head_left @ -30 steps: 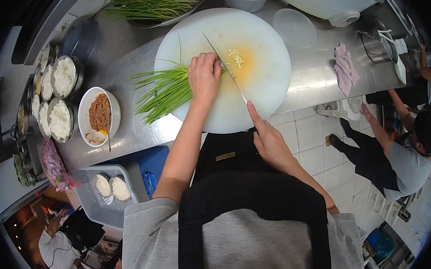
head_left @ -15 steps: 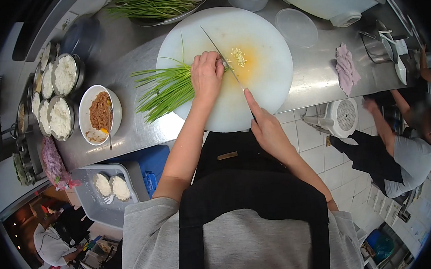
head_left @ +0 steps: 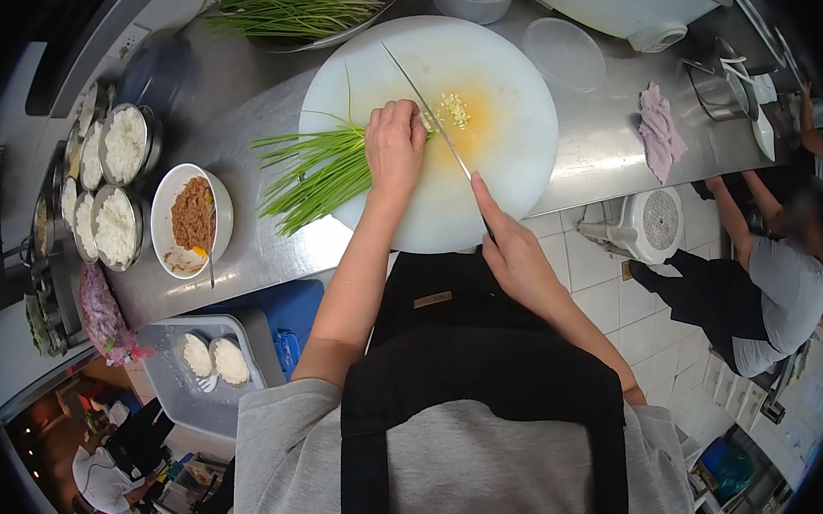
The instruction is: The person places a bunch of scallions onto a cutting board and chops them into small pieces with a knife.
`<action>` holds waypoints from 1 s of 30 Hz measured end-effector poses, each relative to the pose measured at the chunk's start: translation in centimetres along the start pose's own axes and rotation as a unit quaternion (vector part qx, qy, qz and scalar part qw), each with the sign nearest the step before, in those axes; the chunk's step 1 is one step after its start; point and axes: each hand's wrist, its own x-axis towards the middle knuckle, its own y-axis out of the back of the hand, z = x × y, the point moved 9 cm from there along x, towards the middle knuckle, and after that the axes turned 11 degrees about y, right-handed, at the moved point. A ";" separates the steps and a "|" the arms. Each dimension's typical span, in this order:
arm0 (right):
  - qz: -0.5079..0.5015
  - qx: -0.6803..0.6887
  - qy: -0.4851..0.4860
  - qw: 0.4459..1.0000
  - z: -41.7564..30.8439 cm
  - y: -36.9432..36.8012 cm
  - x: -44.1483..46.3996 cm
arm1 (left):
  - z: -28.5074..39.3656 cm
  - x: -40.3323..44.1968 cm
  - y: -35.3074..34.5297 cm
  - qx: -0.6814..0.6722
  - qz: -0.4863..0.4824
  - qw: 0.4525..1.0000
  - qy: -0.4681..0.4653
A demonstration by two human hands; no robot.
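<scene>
My left hand point(head_left: 396, 150) is closed over the root ends of a bunch of scallions point(head_left: 322, 176), pressing them on a round white cutting board point(head_left: 510, 176). Their green leaves fan out leftward past the board's edge. In my right hand point(head_left: 522, 261) is the handle of a long kitchen knife point(head_left: 436, 119). Its blade slants up and left across the board, close beside my left fingertips. Small pale chopped pieces point(head_left: 454, 111) lie just right of the blade, over a yellowish stain on the board.
Left on the steel counter stand a white bowl of brown paste point(head_left: 192, 219) and several metal bowls of rice point(head_left: 116, 226). More scallions point(head_left: 297, 8) lie behind the board. A clear lid point(head_left: 564, 54) and a pink cloth point(head_left: 660, 133) are at right. Other people stand at both sides.
The knife and my right hand have shifted slightly, the blade now a little clear of the scallion ends. My left hand stays put. The person at right has lowered an arm.
</scene>
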 end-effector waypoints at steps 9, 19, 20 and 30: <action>-0.006 0.019 -0.007 1.000 1.1 -1.0 0.4 | -0.3 0.0 -0.1 -0.013 -0.006 1.000 0.001; -0.016 0.020 -0.010 1.000 1.4 -1.5 0.5 | -0.5 -0.1 -0.2 -0.017 -0.005 1.000 0.007; -0.029 0.022 -0.026 0.999 1.8 -1.6 0.8 | -0.3 -0.2 -0.1 -0.011 0.001 1.000 -0.001; 0.036 0.079 -0.017 0.996 2.4 2.2 -1.4 | 1.8 0.4 -1.9 -0.011 0.014 1.000 -0.020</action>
